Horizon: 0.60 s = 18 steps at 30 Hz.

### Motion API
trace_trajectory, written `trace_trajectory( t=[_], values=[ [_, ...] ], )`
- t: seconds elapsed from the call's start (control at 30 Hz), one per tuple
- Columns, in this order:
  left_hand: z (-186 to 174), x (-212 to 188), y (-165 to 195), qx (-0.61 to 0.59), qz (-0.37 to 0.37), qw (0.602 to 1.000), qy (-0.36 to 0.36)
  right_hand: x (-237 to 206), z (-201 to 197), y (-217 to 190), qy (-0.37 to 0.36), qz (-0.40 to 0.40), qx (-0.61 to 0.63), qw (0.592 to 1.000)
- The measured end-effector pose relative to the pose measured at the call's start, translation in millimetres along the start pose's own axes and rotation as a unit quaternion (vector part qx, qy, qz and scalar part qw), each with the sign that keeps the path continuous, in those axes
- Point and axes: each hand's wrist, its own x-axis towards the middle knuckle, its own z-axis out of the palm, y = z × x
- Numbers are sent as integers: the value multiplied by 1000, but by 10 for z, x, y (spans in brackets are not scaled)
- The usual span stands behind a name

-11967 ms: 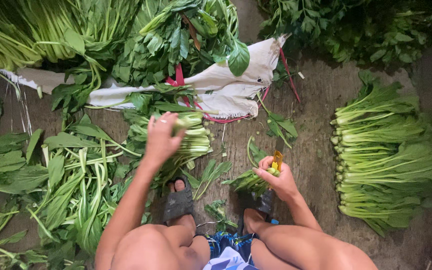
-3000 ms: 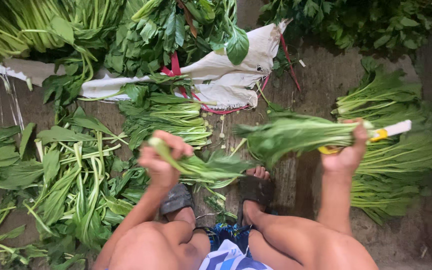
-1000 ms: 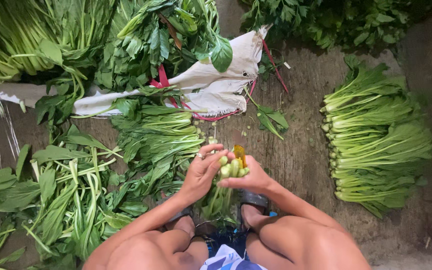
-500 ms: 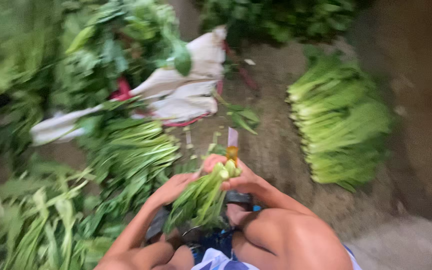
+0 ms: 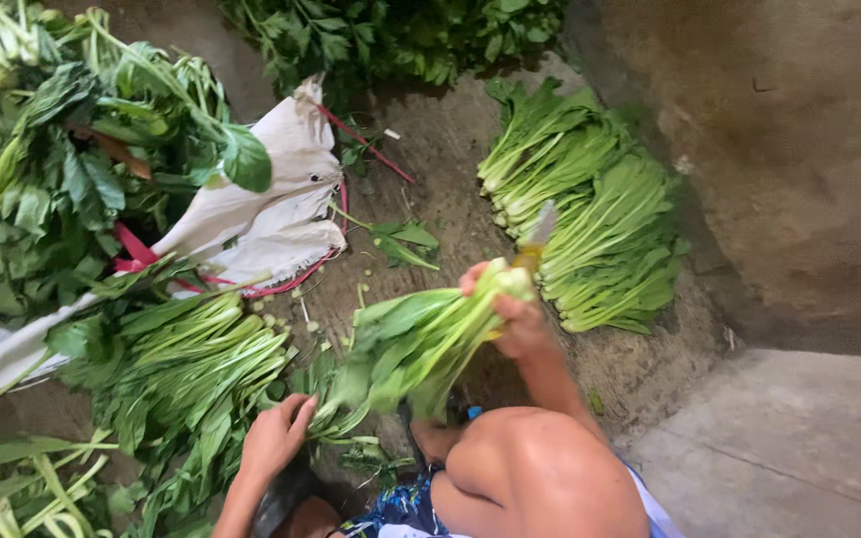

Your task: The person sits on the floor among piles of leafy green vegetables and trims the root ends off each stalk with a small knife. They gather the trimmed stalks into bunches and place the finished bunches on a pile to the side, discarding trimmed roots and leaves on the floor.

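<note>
Sack (image 5: 271,214) w/ leafy greens; right hand (image 5: 515,319) grip pinching bunch (image 5: 421,339) + knife (image 5: 535,234); left hand (image 5: 273,438) grip spread.

Two hands (image 5: 276,436), one knife (image 5: 535,237), one cloth (image 5: 261,214)

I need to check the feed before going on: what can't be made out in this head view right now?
- Knife: its handle is hidden inside the right hand and behind the bunch of greens; the blade is blurred.
- Left hand: its fingertips are buried in the loose greens, so its grip cannot be told.
- Feet: covered by the knee and leaves.
- Leafy pile: cut off by the left edge.
</note>
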Motion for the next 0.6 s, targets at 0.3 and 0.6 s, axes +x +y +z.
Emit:
trace_trajectory(
  t=[0.3, 0.6],
  values=[
    [294, 34, -164, 78, -1, 995, -69, -664, 0, -1983, 188, -110, -626, 749],
    [306, 86, -196, 67, 9, 994, -83, -718, -1291, -1610, 158, -52, -926, 340]
  ],
)
